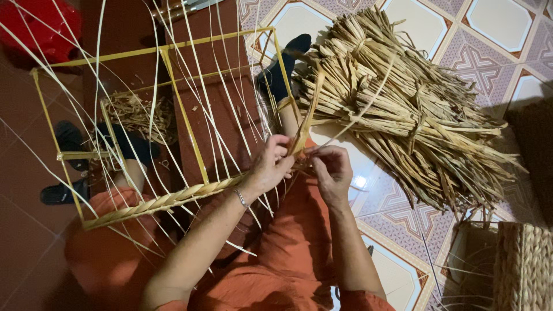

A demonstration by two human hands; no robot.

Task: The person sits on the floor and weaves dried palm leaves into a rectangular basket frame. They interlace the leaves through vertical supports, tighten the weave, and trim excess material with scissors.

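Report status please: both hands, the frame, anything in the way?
Left hand and right hand pinch straw strand at corner of yellow frame. Braided edge partly done. Straw bundle lies beside, clear.

A yellow frame (184,115), straw-tan dried leaves (403,109), orange clothing (288,253), black socks (285,63) and white floor tiles (495,23) patterned in mauve are recorded.

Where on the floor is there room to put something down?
Bare patterned tile lies between the person's orange lap and the woven basket. More shows above the straw pile. Around both hands and the yellow frame, strips crowd everything.
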